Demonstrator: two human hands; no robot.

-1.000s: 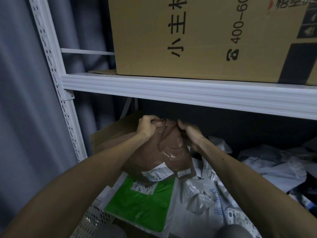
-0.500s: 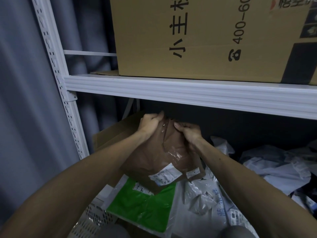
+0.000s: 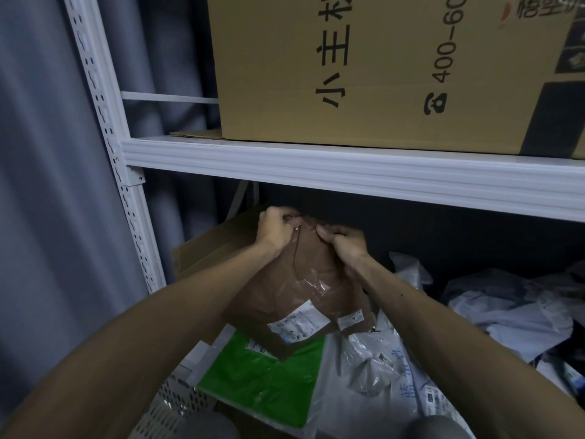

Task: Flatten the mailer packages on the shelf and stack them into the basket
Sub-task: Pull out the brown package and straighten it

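Here both the left hand [image 3: 274, 228] and right hand [image 3: 343, 240] are closed on the top edge of the brown mailer [image 3: 304, 293], held above the green mailer [image 3: 266, 378] in the basket [image 3: 171, 407]. Trapped air could likely keep it puffy, so it may slide off the stack.

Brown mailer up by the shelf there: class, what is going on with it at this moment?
A person is holding the brown mailer by its top edge, with the left hand and right hand close together. It hangs just under the white shelf that carries a big cardboard box. Below it lie a green mailer over a white perforated basket, and crumpled white mailers to the right. The brown one is not yet in the basket.
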